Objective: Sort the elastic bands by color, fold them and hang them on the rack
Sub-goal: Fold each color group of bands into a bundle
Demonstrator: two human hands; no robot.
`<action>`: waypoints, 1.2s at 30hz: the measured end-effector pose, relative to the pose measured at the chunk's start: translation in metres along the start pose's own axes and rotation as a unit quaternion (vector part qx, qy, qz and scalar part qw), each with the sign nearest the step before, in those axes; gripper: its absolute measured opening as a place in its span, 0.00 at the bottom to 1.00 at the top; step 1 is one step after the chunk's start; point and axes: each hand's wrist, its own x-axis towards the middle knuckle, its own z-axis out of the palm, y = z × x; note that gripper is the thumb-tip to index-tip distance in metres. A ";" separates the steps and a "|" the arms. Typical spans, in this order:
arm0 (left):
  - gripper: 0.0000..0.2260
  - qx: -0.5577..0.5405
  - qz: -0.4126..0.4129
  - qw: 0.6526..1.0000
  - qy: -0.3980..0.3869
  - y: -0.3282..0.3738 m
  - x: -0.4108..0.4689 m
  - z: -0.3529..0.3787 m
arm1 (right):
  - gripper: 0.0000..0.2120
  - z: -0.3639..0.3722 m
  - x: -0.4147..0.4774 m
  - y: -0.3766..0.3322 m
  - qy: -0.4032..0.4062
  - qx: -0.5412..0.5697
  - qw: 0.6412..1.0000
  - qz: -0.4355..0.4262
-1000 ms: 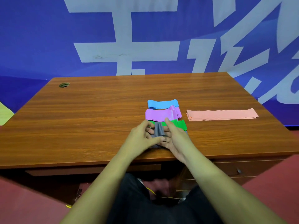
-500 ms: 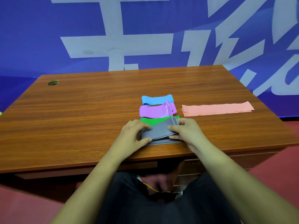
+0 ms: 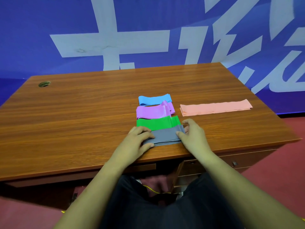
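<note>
Behind the wooden desk (image 3: 66,121), the blue banner (image 3: 33,38) carries large white characters, cropped and unreadable, while the left hand (image 3: 137,140) and right hand (image 3: 192,135) each pinch one end of the folded grey elastic band (image 3: 165,135) at the near edge, touching the green band (image 3: 156,122).

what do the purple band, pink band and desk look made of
Purple band: probably thin latex or rubber, glossy; light glints on its raised fold. Pink band: matte, with wavy layered edges; fabric or dull rubber, hard to tell. Desk: likely wood-grain laminate or veneer, satin; even printed-looking streaks.
</note>
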 end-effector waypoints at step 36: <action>0.05 0.013 -0.086 0.996 -0.010 0.070 0.172 0.020 | 0.17 -0.077 0.077 0.070 0.007 -0.137 0.982 -0.133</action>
